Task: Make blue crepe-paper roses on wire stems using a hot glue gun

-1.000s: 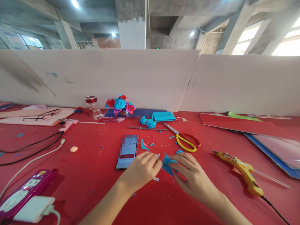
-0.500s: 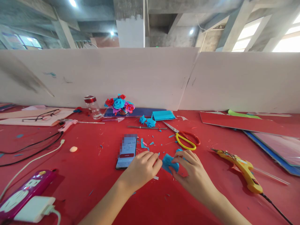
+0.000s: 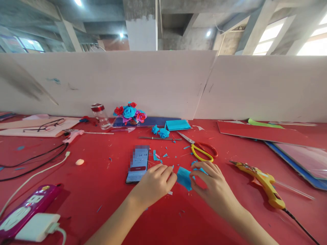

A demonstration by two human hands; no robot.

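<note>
A small piece of blue crepe paper (image 3: pixel 183 177) spans the gap between my two hands. My left hand (image 3: pixel 158 180) is closed, its thumb and fingertips pinched at the paper's left edge. On the other side, my right hand (image 3: pixel 214 183) pinches the right edge between thumb and index finger, the other fingers curled. More blue paper (image 3: pixel 199 166) shows partly behind the right fingers. A phone (image 3: pixel 138 164) lies just beyond the left hand. Scissors (image 3: pixel 201 151) with yellow and red handles lie beyond the right one.
A yellow glue gun (image 3: pixel 263 180) lies at right, a pink glue gun (image 3: pixel 74 136) at left. Behind are blue paper flowers (image 3: pixel 163 133), folded blue paper (image 3: pixel 178 125), a flower arrangement (image 3: pixel 130 112) and a glass bottle (image 3: pixel 101 117). A power strip (image 3: pixel 33 207) sits front left.
My right hand has shifted slightly right, and its thumb and finger form a rounder loop. The paper between the hands looks flatter and shows more surface. My left hand stays put.
</note>
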